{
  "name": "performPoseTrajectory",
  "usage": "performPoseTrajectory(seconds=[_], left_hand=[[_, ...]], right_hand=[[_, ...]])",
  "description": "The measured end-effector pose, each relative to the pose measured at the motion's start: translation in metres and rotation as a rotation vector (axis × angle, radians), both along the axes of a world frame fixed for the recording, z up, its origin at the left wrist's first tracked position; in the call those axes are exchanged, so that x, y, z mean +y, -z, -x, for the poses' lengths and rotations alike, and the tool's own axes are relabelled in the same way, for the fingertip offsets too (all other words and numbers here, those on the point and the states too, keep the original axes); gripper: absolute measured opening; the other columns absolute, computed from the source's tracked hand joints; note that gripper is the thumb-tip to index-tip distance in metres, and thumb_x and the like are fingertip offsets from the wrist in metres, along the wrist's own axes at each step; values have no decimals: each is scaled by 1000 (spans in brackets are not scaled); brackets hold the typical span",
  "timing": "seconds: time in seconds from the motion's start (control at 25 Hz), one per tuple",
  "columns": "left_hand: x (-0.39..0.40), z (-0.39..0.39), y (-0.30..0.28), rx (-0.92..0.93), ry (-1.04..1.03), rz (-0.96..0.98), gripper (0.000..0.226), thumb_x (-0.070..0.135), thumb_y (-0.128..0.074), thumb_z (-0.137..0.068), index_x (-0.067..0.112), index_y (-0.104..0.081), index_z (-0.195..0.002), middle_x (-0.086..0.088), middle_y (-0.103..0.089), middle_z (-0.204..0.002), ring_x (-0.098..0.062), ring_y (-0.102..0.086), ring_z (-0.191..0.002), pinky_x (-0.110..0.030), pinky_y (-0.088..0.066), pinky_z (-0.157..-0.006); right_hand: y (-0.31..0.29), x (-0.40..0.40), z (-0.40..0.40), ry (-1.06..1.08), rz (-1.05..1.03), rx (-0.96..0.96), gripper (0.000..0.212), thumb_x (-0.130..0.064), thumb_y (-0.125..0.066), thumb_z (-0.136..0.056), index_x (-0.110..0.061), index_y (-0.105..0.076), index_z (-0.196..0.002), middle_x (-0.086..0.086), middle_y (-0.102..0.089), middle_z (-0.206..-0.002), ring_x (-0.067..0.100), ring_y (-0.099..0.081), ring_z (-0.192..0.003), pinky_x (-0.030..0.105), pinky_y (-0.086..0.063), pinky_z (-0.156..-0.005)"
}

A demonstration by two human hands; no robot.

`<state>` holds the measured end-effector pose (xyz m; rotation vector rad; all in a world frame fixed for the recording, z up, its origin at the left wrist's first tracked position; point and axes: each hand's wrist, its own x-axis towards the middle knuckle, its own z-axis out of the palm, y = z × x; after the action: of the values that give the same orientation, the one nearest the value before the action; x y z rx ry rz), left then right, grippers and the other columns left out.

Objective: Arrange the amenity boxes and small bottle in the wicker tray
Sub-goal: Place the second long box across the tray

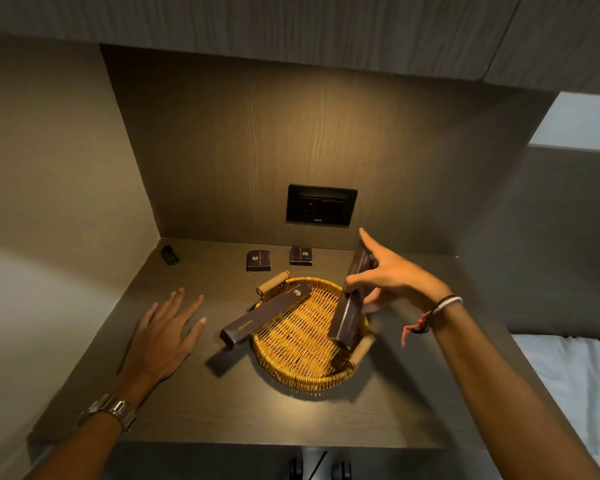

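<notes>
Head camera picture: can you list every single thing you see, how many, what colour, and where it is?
wicker tray: one, golden, middle of the shelf.
Dental Kit box: one long, dark brown, leaning across the tray's left rim.
second long box: one, dark brown, over the tray's right side, in the right hand's grip.
small square boxes: two, dark brown, behind the tray.
small bottle: one, dark green, back left corner.
socket panel: one, black, back wall.
shelf: one, dark wood.
left hand: open, empty, left of the tray; metal watch.
right hand: holding the box; wrist bands.
</notes>
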<state>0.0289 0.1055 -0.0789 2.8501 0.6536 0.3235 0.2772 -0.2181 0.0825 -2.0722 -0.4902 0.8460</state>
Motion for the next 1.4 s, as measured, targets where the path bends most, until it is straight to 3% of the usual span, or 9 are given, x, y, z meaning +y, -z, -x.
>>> performPoseTrajectory(seconds=[0.12, 0.28, 0.36, 0.52, 0.76, 0.88, 1.16, 1.28, 1.4], left_hand=[[0, 0, 0, 5, -3, 2, 67, 64, -18, -91, 34, -22, -150, -7, -21, -162, -20, -18, -149, -46, -14, -120], [1, -1, 2, -5, 2, -7, 69, 66, -15, -91, 32, -24, -150, -8, -23, -161, -21, -20, -149, -47, -17, -120], [3, -1, 4, -9, 2, 2, 68, 66, -16, -91, 32, -24, -150, -8, -23, -161, -21, -20, -148, -47, -16, -120], [6, -2, 9, -9, 7, -3, 67, 68, -15, -91, 36, -24, -150, -7, -23, -161, -20, -20, -148, -47, -16, -120], [4, -3, 10, -9, -2, -6, 66, 68, -16, -92, 36, -23, -149, -6, -24, -161, -19, -20, -148, -45, -14, -119], [2, -1, 6, -5, -2, -6, 63, 65, -20, -94, 36, -22, -150, -4, -24, -161, -17, -19, -149, -44, -15, -120], [3, 0, 5, -6, 1, -23, 61, 63, -23, -95, 36, -22, -150, -6, -24, -161, -18, -20, -149, -44, -16, -120], [4, -1, 6, -3, 0, -25, 61, 63, -22, -95, 36, -21, -150, -5, -23, -161, -18, -18, -149, -45, -16, -120], [4, -2, 7, 2, -6, -9, 61, 63, -23, -95, 37, -21, -150, -5, -22, -162, -19, -17, -149, -46, -16, -121]], right_hand=[[7, 21, 22, -107, 129, -25, 80, -24, -85, -72, -38, -40, -137, 8, -49, -132, 30, -73, -87, 31, -61, -54], [20, 35, 37, -235, 398, -206, 60, -50, -81, -71, -31, -45, -116, -9, -51, -96, 18, -57, -85, 28, -56, -57], [27, 35, 40, -289, 515, -258, 57, -49, -82, -68, -26, -50, -109, -7, -55, -93, 17, -57, -89, 32, -51, -67], [30, 31, 48, -378, 598, -277, 40, -33, -83, -74, -25, -59, -106, -2, -60, -101, 13, -56, -85, 29, -50, -70], [22, 31, 65, -607, 445, -426, 50, -25, -85, -74, -29, -64, -119, -4, -52, -118, 19, -52, -110, 38, -54, -90], [24, 34, 71, -717, 400, -478, 43, -15, -84, -76, -24, -69, -115, 0, -60, -122, 22, -56, -116, 39, -56, -91], [10, 31, 68, -802, 452, -314, 39, -10, -81, -76, -30, -74, -109, -2, -64, -119, 20, -59, -111, 39, -56, -90], [3, 36, 53, -721, 388, -307, 26, -24, -83, -76, -29, -77, -101, -11, -66, -104, 11, -59, -100, 35, -52, -83], [8, 54, 27, -470, 204, -378, 16, -27, -82, -79, -25, -75, -92, -16, -67, -90, 6, -62, -92, 20, -46, -71]])
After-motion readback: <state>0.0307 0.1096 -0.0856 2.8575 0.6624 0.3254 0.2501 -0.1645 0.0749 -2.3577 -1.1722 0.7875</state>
